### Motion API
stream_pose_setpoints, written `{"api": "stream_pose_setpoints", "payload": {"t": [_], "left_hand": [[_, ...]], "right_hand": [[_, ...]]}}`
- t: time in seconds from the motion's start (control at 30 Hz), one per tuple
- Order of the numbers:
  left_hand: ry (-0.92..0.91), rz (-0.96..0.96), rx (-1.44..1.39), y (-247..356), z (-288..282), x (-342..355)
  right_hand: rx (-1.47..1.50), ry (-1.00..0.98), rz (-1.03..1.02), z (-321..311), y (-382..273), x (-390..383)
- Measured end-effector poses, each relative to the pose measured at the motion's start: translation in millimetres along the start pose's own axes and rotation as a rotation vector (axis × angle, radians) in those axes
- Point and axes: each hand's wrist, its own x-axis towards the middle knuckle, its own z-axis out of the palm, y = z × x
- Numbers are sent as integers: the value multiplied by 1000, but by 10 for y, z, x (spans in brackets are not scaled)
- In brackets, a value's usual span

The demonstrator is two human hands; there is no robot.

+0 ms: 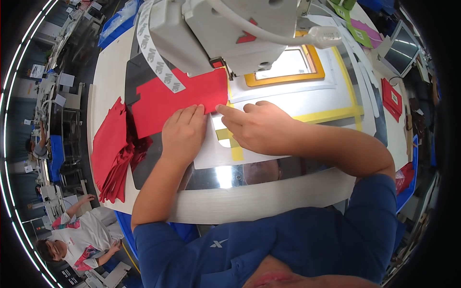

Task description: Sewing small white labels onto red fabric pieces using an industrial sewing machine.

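A flat red fabric piece [180, 96] lies under the head of a sewing machine [223, 33], its right edge close to the needle area. My left hand [185, 132] rests at the fabric's near edge, fingers side by side and laid flat on it. At the near right corner my right hand [257, 125] has its index finger and thumb brought together on the fabric, the other fingers curled. Part of that grip is hidden by the hand itself. White sheets bordered with yellow tape [326, 114] lie beneath my right hand.
A stack of red fabric pieces [110, 149] hangs over the table's left side. Behind my right hand lies an orange-yellow frame [314, 67]. A printed white tape strip [154, 55] hangs from the machine. At lower left is another person [89, 233]; a blue bin [120, 21] stands far left.
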Motion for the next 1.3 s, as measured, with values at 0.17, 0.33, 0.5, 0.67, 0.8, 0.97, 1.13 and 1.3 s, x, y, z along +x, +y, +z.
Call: {"api": "stream_pose_setpoints", "payload": {"t": [0.17, 0.33, 0.5, 0.67, 0.8, 0.97, 1.13, 1.3], "left_hand": [[-23, -17, 7, -9, -14, -24], [-61, -3, 135, -83, -40, -5], [-79, -52, 285, -187, -2, -64], [-89, -75, 313, -200, 6, -24], [-90, -52, 347, -219, 43, 6], [-74, 16, 338, -163, 34, 161], [-124, 76, 237, 85, 90, 466], [-194, 26, 28, 466, 126, 513]], "right_hand": [[-60, -12, -20, 34, 42, 76], [-143, -45, -30, -60, 156, 2], [-201, -52, 4, -63, 229, -142], [-273, -22, 61, -98, 261, -354], [-326, 14, 122, -103, 366, -592], [-360, 6, 202, -199, 554, -978], [-391, 51, 248, -364, 765, -1393], [-412, 27, 347, -471, 874, -1689]]}}
